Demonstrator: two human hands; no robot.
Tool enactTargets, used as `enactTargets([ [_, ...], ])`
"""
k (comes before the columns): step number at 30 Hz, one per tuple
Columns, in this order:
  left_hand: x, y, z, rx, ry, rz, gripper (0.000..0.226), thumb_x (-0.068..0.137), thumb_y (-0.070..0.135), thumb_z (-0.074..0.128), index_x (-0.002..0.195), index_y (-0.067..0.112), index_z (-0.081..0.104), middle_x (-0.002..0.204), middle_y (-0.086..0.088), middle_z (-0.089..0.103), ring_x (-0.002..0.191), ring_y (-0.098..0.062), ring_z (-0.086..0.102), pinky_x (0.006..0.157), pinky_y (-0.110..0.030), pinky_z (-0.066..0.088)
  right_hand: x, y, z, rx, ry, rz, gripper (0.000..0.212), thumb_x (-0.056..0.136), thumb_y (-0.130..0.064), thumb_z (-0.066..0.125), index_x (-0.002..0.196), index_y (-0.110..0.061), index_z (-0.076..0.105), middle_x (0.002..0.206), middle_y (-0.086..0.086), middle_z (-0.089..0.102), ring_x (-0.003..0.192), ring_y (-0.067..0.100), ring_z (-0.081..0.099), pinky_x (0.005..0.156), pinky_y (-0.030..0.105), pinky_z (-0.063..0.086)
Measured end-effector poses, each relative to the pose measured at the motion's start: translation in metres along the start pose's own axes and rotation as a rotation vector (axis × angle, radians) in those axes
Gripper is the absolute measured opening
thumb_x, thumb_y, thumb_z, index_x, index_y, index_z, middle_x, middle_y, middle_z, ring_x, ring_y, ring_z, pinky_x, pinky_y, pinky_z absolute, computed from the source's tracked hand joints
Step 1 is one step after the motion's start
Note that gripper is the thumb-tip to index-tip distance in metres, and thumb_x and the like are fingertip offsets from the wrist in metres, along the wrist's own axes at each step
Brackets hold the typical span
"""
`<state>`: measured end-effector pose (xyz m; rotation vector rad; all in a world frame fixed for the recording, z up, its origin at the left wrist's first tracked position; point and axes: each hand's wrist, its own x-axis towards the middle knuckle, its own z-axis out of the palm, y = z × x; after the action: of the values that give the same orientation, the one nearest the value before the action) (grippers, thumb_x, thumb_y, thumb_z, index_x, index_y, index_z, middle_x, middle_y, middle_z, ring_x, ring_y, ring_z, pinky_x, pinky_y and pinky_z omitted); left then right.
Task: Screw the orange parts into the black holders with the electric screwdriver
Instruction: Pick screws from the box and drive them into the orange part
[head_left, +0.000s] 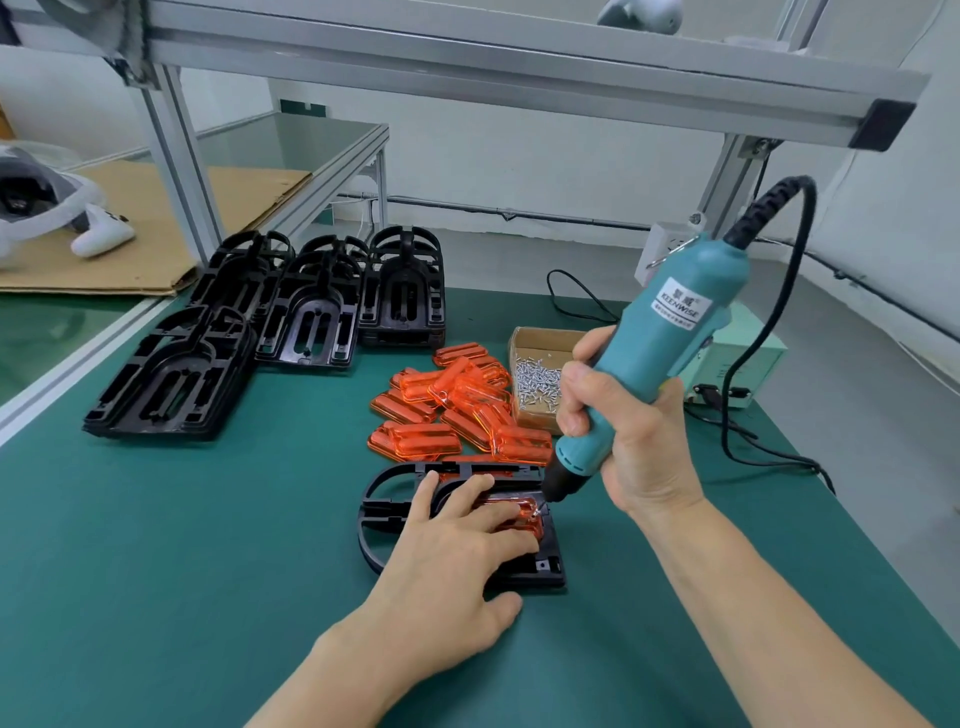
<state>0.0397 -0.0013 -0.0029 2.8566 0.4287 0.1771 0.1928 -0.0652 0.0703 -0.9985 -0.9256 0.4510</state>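
2 hands at work over green mat (208, 545). Well left of and beyond left hand: stacks of black holders (291, 312). Left hand (447, 566), fingers straight and spread, pressing orange part (522, 517) flat into black holder (384, 512) beneath the palm. Just beyond its fingertips: heap of orange parts (457, 410), then box of screws (540, 374). Right hand (623, 441) wrapped around tilted electric screwdriver (660, 353), bit apparently touching screw at part's right end, too small to confirm.
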Motion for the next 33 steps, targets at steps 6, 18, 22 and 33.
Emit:
enactTargets([
  [6, 0.002, 0.0, 0.0, -0.025, 0.017, -0.002, 0.049, 0.085, 0.044, 0.048, 0.134, 0.045, 0.043, 0.149, 0.025, 0.029, 0.142, -0.002, -0.004, 0.111, -0.041, -0.02, 0.004, 0.003, 0.004, -0.016, -0.094, 0.034, 0.014, 0.077, -0.009, 0.067, 0.078, -0.021, 0.06, 0.054, 0.001, 0.047, 0.043, 0.016, 0.04, 0.048, 0.024, 0.04],
  [18, 0.001, -0.001, 0.003, -0.074, 0.042, -0.017, 0.043, 0.089, 0.045, 0.048, 0.132, 0.047, 0.045, 0.145, 0.028, 0.03, 0.141, 0.0, -0.003, 0.113, -0.039, -0.014, -0.001, 0.008, 0.004, -0.028, -0.166, -0.002, 0.015, 0.08, -0.013, 0.065, 0.083, -0.028, 0.061, 0.055, -0.007, 0.051, 0.044, 0.012, 0.043, 0.049, 0.023, 0.042],
  [22, 0.001, -0.001, 0.004, -0.074, 0.043, -0.023, 0.043, 0.089, 0.047, 0.047, 0.132, 0.047, 0.045, 0.145, 0.029, 0.03, 0.14, 0.001, -0.004, 0.114, -0.039, -0.014, 0.0, 0.009, 0.004, -0.048, -0.185, -0.011, 0.015, 0.081, -0.015, 0.066, 0.074, -0.027, 0.059, 0.052, -0.006, 0.05, 0.043, 0.012, 0.043, 0.049, 0.024, 0.042],
  [33, 0.003, -0.002, 0.006, -0.097, 0.049, -0.04, 0.04, 0.09, 0.052, 0.047, 0.129, 0.047, 0.049, 0.142, 0.03, 0.034, 0.141, 0.001, -0.002, 0.115, -0.04, -0.013, -0.002, 0.007, 0.0, -0.005, -0.297, -0.002, 0.016, 0.08, -0.01, 0.065, 0.075, -0.023, 0.058, 0.055, -0.004, 0.051, 0.044, 0.012, 0.046, 0.052, 0.023, 0.044],
])
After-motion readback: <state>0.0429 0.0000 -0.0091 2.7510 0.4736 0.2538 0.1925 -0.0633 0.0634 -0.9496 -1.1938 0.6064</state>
